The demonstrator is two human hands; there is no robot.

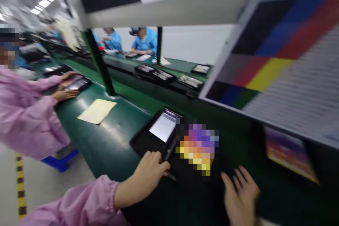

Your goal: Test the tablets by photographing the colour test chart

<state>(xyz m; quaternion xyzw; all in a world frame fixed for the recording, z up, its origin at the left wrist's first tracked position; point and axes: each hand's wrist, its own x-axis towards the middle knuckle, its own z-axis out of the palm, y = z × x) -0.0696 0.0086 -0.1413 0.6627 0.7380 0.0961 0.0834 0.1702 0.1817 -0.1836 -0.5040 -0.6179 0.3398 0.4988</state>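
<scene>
My left hand (148, 171) is closed, fingers curled at the near edges of two dark trays. It appears to grip the left rim of the nearer black tray; a thin dark tip shows by the thumb. In this tray lies a device with a lit screen (199, 148), purple to yellow and pixelated. My right hand (242, 194), slightly blurred, is open at the tray's right side, thumb and fingers apart; contact is unclear. Just beyond my left hand, another black tray (141, 141) holds a device with a white lit screen (163, 127).
A tilted panel with colour stripes (265, 60) hangs at the right, above the green bench (111, 148). A yellowish paper (97, 111) lies at left. A pink-sleeved co-worker (29, 109) handles a tray there. Several trays (189, 80) line the ledge behind; blue-clothed people sit beyond.
</scene>
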